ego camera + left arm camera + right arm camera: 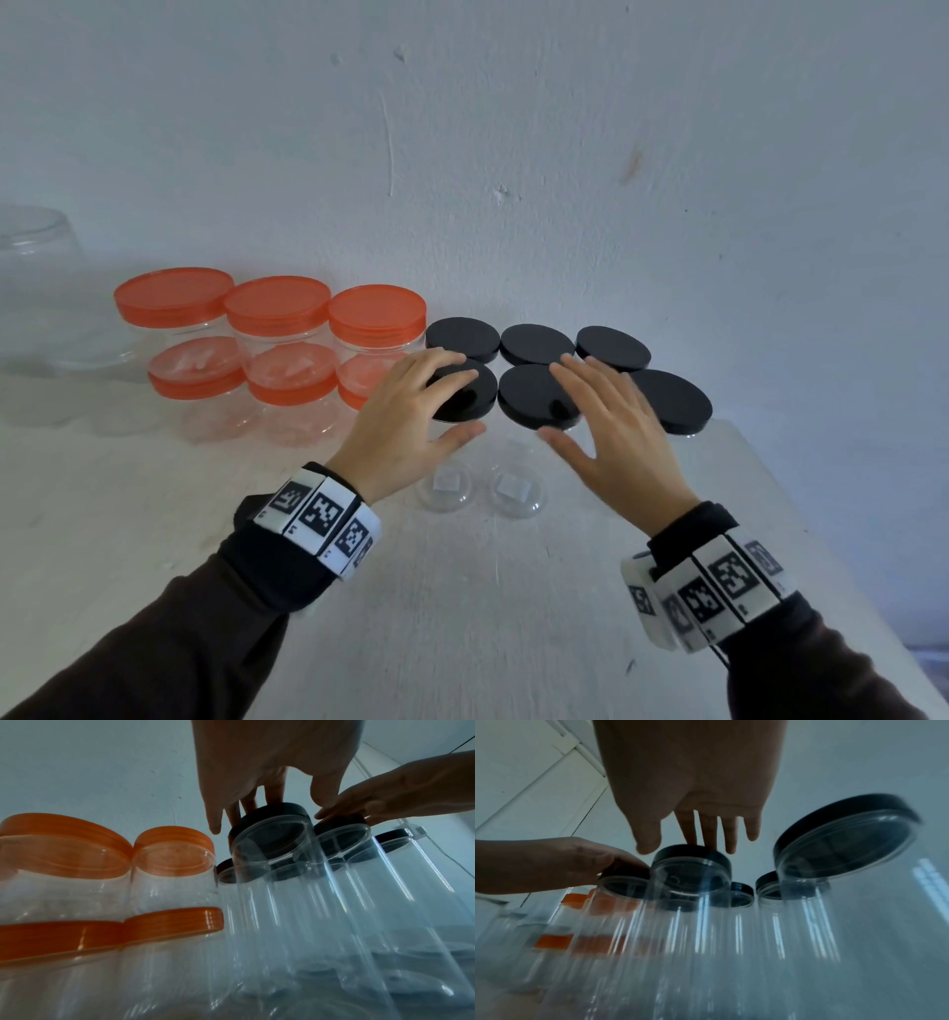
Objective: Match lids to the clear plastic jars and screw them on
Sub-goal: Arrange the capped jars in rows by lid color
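Observation:
Several clear jars with black lids stand in two rows at the back of the white table (462, 591). My left hand (462, 406) lies over the front-left black lid (470, 401), its spread fingers (232, 815) touching the top and the thumb held off the rim. My right hand (565, 406) hovers over the front-middle black lid (534, 406) with straight, spread fingers (711, 833), holding nothing. From the wrist views, both lids (272, 815) (693, 856) sit on their tall clear jars.
Several clear jars with orange lids (277, 303) stand in two rows to the left, close to the black-lidded ones. A large clear container (36, 288) sits at the far left. The wall is right behind; the table edge (821, 539) runs along the right.

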